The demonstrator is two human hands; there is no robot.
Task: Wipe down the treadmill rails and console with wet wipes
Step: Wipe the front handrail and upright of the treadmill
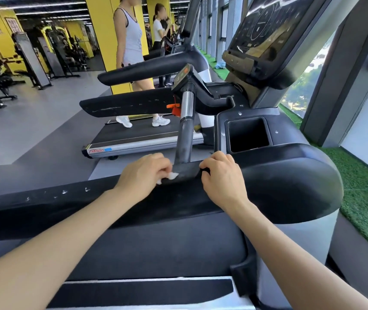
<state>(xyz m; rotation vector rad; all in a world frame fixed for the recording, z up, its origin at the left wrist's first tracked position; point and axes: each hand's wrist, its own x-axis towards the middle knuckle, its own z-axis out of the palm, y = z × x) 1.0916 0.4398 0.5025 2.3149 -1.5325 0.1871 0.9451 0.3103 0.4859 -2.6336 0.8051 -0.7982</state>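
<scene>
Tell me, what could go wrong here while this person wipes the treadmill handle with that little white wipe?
The wipe is only a small wad pinched in the left hand against the base of the upright grip bar, so it may slip out or skip spots. The orange safety clip hangs beside that bar; wiping upward could knock it loose. The open cup holder sits just past the right hand, and a dropped wipe could fall in.

The wet wipe (171, 176) is mostly concealed under the left hand (143, 173); only a small white edge shows. The right hand (222, 175) fingertips curl out of sight behind the handlebar (185, 139). The console screen (268, 27) is cut off by the top edge, its markings illegible.
</scene>
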